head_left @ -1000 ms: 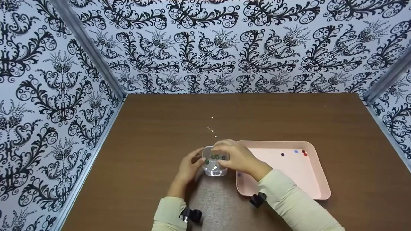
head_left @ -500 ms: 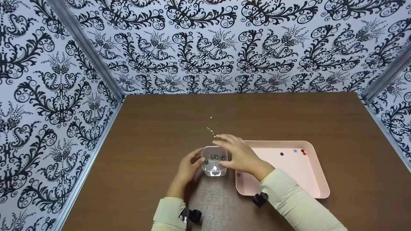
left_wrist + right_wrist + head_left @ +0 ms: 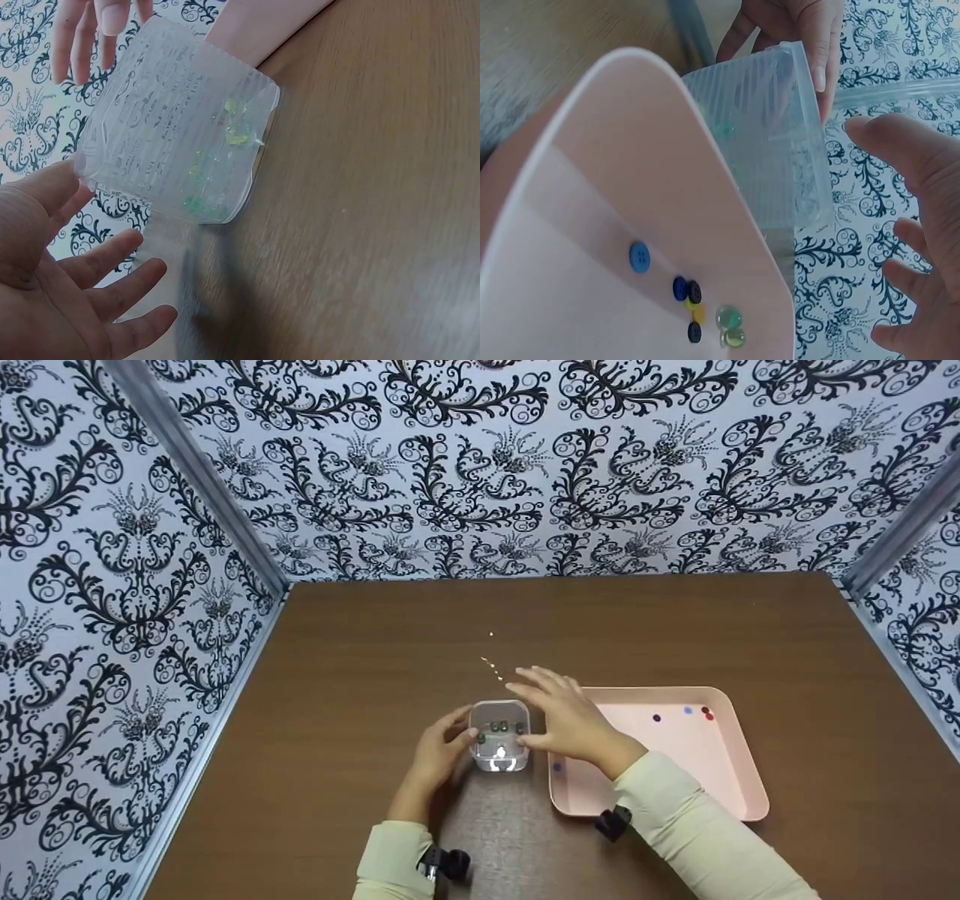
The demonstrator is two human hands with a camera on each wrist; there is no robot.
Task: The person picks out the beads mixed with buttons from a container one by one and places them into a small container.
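A small clear plastic container [image 3: 501, 763] stands on the table with several green glass marbles [image 3: 499, 727] in it. My left hand [image 3: 439, 746] rests at its left side, thumb touching the rim and fingers loosely extended. Over the container's right side, my right hand [image 3: 566, 724] is spread and holds nothing; its thumb is near the rim. In the right wrist view, the pink tray [image 3: 585, 202] holds a blue button [image 3: 639, 256], several other buttons and a green marble [image 3: 729, 316]. The tray's left part is partly hidden by my right hand in the head view.
The brown wooden table [image 3: 360, 660] has small bright light spots beyond the container. Patterned black-and-white walls [image 3: 480, 472] enclose the table at the back and sides. Dark wrist cameras sit on both sleeves.
My right hand has lifted and moved right, away from the container's middle, and its fingers have spread. My left hand stays at the container's side. The marbles now show more plainly.
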